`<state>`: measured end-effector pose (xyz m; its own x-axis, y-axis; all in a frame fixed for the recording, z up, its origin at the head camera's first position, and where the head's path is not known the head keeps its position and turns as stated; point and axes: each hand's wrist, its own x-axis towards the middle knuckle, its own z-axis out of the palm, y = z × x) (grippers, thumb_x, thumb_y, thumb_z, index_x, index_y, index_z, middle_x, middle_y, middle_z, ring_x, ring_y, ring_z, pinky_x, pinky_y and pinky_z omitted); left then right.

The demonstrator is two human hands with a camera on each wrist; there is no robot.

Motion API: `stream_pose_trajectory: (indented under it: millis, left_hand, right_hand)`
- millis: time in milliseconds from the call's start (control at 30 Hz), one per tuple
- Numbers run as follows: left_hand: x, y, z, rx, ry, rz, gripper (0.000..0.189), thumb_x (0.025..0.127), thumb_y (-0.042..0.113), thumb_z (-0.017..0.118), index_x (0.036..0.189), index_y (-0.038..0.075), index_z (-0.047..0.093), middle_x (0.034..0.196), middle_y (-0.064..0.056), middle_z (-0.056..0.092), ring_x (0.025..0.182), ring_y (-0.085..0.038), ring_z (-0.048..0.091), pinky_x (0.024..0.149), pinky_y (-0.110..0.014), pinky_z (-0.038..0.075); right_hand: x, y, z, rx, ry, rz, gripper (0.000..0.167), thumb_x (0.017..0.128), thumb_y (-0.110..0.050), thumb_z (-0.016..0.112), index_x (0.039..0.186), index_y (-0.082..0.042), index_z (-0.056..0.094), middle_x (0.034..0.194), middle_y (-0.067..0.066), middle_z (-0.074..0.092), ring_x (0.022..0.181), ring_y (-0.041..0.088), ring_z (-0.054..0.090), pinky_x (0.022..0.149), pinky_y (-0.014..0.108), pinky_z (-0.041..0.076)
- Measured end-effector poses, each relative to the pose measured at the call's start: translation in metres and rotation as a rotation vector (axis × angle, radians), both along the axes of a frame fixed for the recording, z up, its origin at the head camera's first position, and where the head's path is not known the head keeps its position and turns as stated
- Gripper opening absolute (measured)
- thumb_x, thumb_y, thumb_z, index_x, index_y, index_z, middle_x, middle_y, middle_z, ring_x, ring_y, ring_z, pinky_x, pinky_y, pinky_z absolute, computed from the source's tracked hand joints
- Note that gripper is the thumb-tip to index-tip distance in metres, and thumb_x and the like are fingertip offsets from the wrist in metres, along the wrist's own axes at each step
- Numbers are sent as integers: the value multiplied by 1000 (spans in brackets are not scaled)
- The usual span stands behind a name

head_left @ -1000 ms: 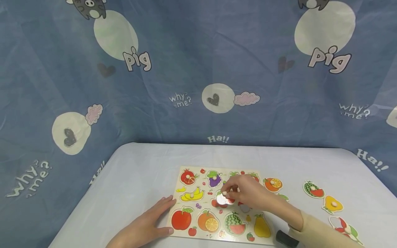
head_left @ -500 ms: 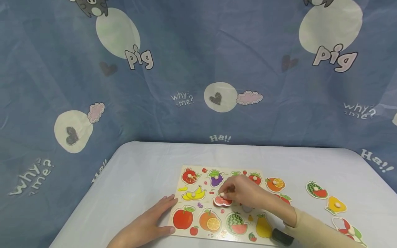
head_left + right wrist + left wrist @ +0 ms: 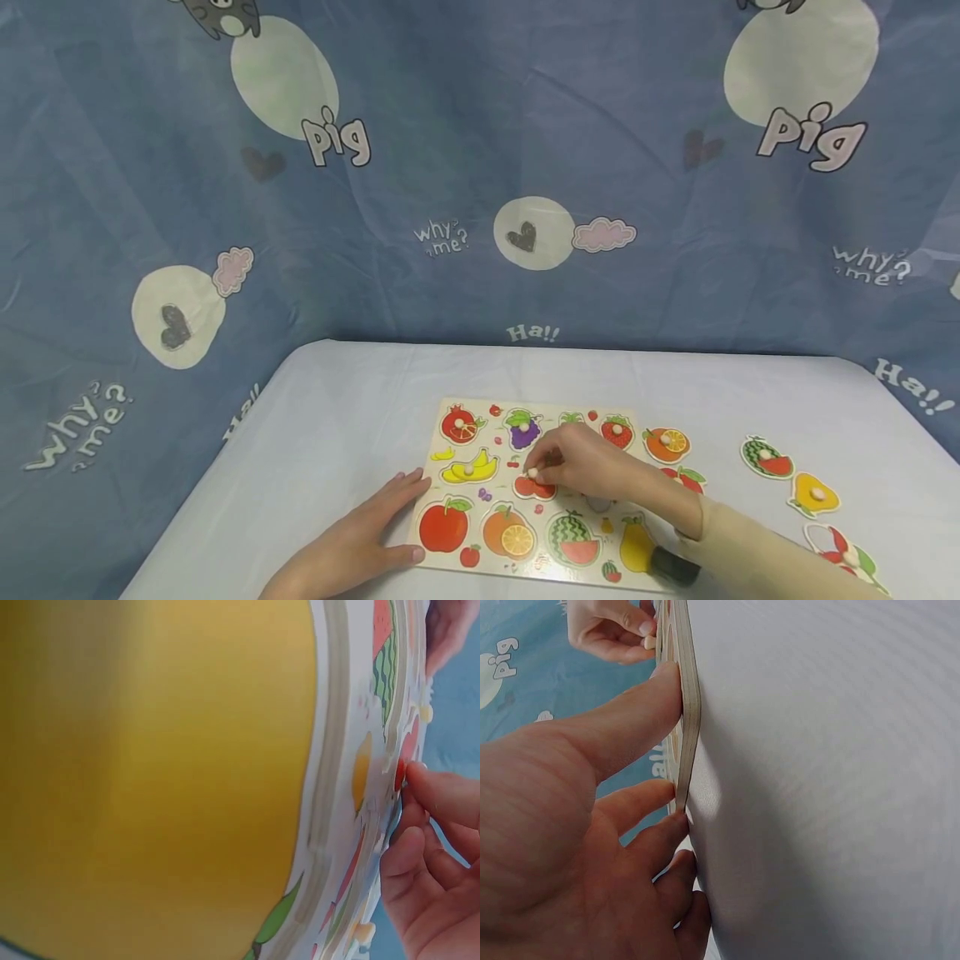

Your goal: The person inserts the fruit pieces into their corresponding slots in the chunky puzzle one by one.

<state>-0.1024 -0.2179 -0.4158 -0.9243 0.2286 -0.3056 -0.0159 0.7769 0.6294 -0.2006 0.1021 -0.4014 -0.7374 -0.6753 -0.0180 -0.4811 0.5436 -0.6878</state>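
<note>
In the head view, my right hand (image 3: pixel 581 458) pinches the small knob of a cherry puzzle piece (image 3: pixel 536 487) with thumb and fingertips. This red two-lobed piece lies over the cherry spot of a pale wooden fruit puzzle board (image 3: pixel 487 436). The curled fingers hide its upper part. My left hand (image 3: pixel 363 525) rests at the board's left edge. In the left wrist view its thumb presses on the board's face near the rim, with the other fingers loosely extended against the edge. Knobbed grape (image 3: pixel 523 430), banana (image 3: pixel 470 468) and pomegranate (image 3: pixel 459 425) pieces sit in the board.
Right of the board, loose knobbed pieces lie on the white table (image 3: pixel 337 417): an orange (image 3: pixel 666 445), a watermelon (image 3: pixel 767 458), a yellow pear-like piece (image 3: pixel 813 495) and a red-and-white fruit piece (image 3: pixel 847 557). A dark object (image 3: pixel 675 568) at my right wrist covers part of the board's pear.
The cherry piece has turned from tilted, its underside bright, to flat over its spot as my right hand lowered it. My left hand stays at the board's edge.
</note>
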Motion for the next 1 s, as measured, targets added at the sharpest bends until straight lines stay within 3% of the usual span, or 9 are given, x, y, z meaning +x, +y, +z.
stream_pose_trajectory:
  millis: [433, 667, 1000]
  left_hand:
    - [-1, 2, 1, -21, 6, -4, 86, 75, 44, 82, 149, 27, 43, 158, 0, 33, 141, -32, 30, 102, -62, 39]
    - [0, 1, 2, -5, -2, 7, 87, 74, 45, 82, 149, 27, 43, 157, -1, 33, 140, -33, 31, 103, -62, 38]
    - [0, 1, 2, 7, 4, -6, 87, 74, 43, 82, 149, 25, 43, 158, -2, 32, 140, -33, 30, 104, -62, 37]
  right_hand:
    - [-1, -1, -2, 47, -32, -38, 13, 89, -10, 73, 94, -21, 76, 78, -14, 63, 75, 10, 55, 68, 28, 48]
    - [-3, 1, -1, 41, -33, 14, 12, 89, -11, 72, 97, -20, 73, 75, -11, 61, 70, 8, 53, 65, 25, 45]
    - [2, 9, 4, -6, -56, -24, 13, 90, -16, 72, 103, -20, 73, 87, -11, 63, 73, 12, 55, 64, 28, 49]
